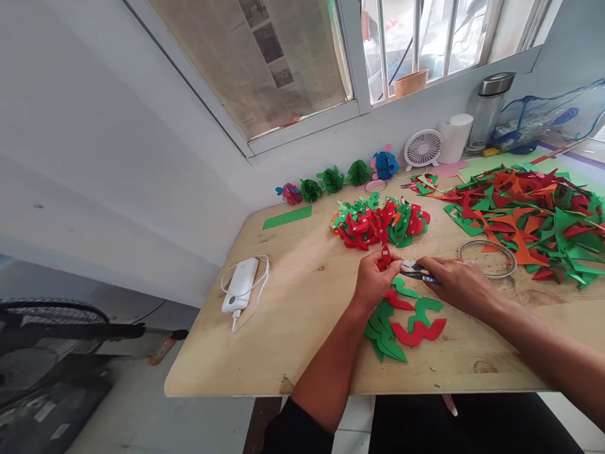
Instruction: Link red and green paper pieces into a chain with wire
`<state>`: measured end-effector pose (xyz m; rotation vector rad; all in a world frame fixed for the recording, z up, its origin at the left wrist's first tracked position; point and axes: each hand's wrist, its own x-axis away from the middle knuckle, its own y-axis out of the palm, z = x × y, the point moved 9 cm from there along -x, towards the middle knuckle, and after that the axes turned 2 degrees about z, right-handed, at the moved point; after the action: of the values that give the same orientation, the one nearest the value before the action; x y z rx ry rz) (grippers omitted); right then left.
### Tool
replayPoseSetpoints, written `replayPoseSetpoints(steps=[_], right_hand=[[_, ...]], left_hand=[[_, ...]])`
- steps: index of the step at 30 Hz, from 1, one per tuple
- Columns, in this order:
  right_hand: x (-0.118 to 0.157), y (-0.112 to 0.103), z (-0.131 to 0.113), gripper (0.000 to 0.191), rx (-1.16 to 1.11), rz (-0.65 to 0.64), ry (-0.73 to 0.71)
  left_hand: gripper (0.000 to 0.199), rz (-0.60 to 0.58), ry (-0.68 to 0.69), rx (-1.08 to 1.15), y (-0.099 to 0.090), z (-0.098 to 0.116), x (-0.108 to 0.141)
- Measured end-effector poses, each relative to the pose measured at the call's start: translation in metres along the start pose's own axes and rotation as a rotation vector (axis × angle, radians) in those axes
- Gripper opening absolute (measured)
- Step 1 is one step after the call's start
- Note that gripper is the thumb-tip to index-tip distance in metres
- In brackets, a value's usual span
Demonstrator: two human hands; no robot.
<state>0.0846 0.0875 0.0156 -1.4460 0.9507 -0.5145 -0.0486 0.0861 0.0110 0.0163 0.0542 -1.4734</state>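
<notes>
My left hand pinches a small red piece marked with a white spot. Close beside it, my right hand is closed on a dark tool, whose kind I cannot make out; a small whitish piece shows at its tip, between the hands. Under and in front of the hands lie green cut-outs and red cut-outs with wavy edges. Beyond the left hand is a pile of red and green pieces with white spots.
A white power bank with a cable lies at left. Scraps are heaped at right, near a tape ring. Paper figures, a green strip, a small fan and a bottle stand or lie toward the wall.
</notes>
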Motion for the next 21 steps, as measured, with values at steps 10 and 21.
replayPoseSetpoints(steps=[10,21], right_hand=[[0.0,0.002,0.002,0.02,-0.038,-0.019,0.022],[0.0,0.003,0.001,0.02,-0.024,-0.045,0.016]], left_hand=[[0.008,0.088,0.032,-0.02,-0.009,0.002,-0.001],[0.015,0.031,-0.008,0.056,-0.002,-0.003,-0.001]])
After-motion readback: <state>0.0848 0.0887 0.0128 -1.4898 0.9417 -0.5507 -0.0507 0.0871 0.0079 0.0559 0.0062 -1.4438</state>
